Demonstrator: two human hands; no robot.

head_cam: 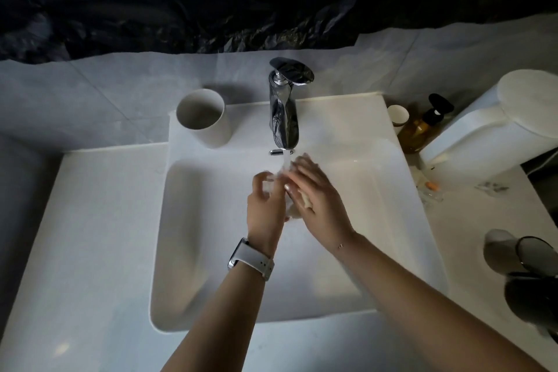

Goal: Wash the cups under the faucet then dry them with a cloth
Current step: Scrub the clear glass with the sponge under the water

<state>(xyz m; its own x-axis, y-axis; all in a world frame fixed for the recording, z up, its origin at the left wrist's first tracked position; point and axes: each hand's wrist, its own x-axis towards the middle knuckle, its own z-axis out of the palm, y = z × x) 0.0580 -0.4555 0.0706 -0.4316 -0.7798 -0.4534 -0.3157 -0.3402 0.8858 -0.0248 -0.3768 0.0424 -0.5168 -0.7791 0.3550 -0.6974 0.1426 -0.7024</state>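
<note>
Here the left hand curls its fingers round a clear cup, blurred and hard to make out, held over the basin under the running faucet; the right hand lies over the cup with fingers fairly straight, pressing on it; a white cup stands upright on the sink ledge left of the faucet; an amber pump bottle stands well to the right.

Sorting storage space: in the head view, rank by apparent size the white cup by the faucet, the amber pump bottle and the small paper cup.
1. white cup
2. amber pump bottle
3. small paper cup, partly hidden behind the bottle
</note>
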